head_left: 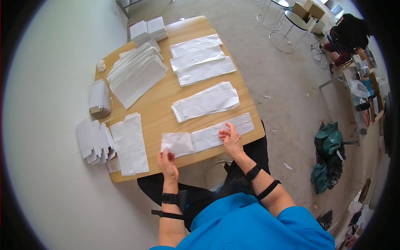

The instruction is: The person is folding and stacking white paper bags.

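Note:
Along the near edge of the table lies a long, flat white sheet, which looks like thin paper or film. Its left end carries a smaller, slightly see-through white piece; whether this is a folded flap or a separate sheet is unclear. My left hand pinches the lower left corner of that piece between thumb and fingers. Over the right part of the long sheet, my right hand has its fingers loosely bent and apart, with nothing visible in them.
More flat white stacks lie beyond, with a fanned pile farther left. Folded white cartons line the wooden table's left edge, beside the wall. A stool, green plastic bags and a bending person are to the right.

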`<state>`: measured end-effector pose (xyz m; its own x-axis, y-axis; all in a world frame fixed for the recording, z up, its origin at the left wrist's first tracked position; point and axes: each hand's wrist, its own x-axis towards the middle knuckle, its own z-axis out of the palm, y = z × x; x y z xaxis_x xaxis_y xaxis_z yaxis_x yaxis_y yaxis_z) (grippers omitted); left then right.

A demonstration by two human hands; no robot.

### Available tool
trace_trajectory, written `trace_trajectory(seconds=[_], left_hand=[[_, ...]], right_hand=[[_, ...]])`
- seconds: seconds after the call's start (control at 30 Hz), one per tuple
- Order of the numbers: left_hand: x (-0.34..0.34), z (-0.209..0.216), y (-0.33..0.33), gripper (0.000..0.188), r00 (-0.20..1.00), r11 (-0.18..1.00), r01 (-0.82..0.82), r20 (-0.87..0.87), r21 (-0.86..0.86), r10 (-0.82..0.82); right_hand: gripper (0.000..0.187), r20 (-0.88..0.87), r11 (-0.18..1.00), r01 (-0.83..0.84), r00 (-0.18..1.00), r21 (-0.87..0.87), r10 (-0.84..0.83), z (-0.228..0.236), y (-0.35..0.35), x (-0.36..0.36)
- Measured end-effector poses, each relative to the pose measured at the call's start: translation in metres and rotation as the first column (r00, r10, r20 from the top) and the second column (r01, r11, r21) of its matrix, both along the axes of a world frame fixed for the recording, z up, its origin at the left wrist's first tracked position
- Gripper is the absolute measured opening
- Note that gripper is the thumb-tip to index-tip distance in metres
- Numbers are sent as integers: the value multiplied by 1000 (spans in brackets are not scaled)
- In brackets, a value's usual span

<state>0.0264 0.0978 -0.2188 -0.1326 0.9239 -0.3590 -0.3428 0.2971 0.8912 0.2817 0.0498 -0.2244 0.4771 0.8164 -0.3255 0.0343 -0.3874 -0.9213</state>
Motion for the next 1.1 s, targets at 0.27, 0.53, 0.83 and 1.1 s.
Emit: trace_trajectory(seconds=[0.27,0.53,0.83,1.1], left_hand=[[5,63,-26,60,414,886,371,-904,277,109],[59,18,-31,97,-92,561,799,-966,-216,-240],[63,10,-35,99,-137,581,771,-959,-261,-249],[66,11,-32,100,-159,582,760,-951,-290,-266]], right_hand=[[35,110,994,66,991,91,-76,16,-7,26],[24,388,989,76,914,129,-121,11,-30,49],[24,370,988,90,920,128,-132,10,-34,47],[24,369,987,88,920,138,-134,12,-37,49]])
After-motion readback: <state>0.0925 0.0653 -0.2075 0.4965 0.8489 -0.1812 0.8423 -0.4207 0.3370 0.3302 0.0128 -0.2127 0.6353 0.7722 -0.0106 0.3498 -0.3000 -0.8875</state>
